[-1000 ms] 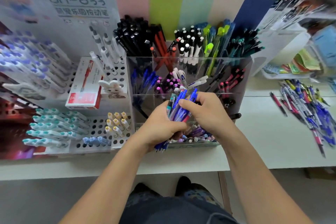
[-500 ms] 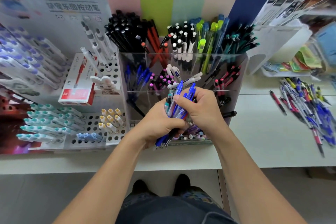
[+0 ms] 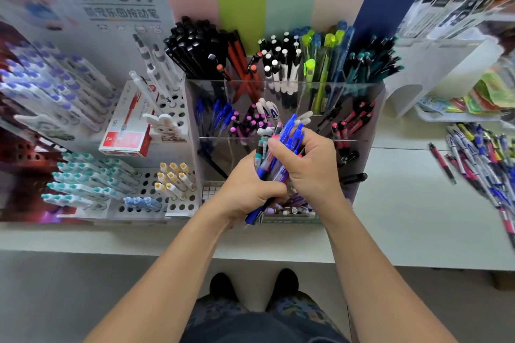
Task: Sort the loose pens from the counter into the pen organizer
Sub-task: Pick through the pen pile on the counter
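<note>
My left hand (image 3: 245, 189) grips a bundle of pens (image 3: 281, 145), mostly blue with some grey and pink ones, held upright in front of the clear acrylic pen organizer (image 3: 370, 108). My right hand (image 3: 309, 164) curls round the top of the same bundle from the right, thumb on the pens. The organizer's compartments hold black, orange, white-capped, green, teal, blue, pink and red pens. A pile of loose pens (image 3: 479, 159) lies on the white counter (image 3: 404, 209) at the far right.
A white perforated pen stand (image 3: 178, 200) with teal, yellow and blue pens sits left of the organizer, with a red pen box (image 3: 125, 131) leaning on it. Display boards rise behind. A white rack (image 3: 434, 69) stands at the back right. My shoes show below the counter edge.
Both hands stay on the bundle in front of the organizer; my right hand has shifted its hold on the pen tops slightly. The camera view moved a little.
</note>
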Available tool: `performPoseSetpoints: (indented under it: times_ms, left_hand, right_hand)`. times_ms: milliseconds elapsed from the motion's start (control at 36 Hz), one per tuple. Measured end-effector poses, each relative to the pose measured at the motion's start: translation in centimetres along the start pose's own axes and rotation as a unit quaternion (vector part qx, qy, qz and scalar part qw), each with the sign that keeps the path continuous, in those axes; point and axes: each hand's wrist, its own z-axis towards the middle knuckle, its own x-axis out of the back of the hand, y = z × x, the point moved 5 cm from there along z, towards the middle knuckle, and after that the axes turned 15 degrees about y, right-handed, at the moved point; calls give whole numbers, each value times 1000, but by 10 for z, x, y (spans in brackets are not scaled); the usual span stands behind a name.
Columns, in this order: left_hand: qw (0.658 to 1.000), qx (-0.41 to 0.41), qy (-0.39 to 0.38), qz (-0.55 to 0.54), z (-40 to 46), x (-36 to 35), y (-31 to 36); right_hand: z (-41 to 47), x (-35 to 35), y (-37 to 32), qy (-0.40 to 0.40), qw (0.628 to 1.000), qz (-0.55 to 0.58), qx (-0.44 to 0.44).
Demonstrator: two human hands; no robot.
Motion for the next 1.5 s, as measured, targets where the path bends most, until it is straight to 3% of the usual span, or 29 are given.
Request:
performPoseSetpoints:
  times_ms: [361, 472, 722, 972, 1167, 1333, 1500]
  left_hand:
    - [993, -27, -82, -80, -11, 28, 19]
    - [989, -55, -90, -99, -3, 36, 24]
    - [968, -9, -141, -210, 11, 53, 25]
    - [970, -6, -182, -158, 13, 59, 21]
    - [967, 6, -214, -141, 8, 53, 25]
    - [966, 2, -220, -134, 6, 53, 29]
    - [974, 36, -171, -144, 7, 53, 27]
  right_hand:
    - [6, -28, -22, 8, 996, 86, -4]
    - [8, -36, -30, 24, 998, 53, 3]
    - [9, -52, -30, 98, 994, 44, -2]
    - [2, -46, -39, 142, 989, 42, -16]
    - [7, -40, -51, 159, 986, 29, 32]
    - [16, -42, -53, 129, 991, 26, 40]
    - [11, -51, -37, 72, 995, 32, -57]
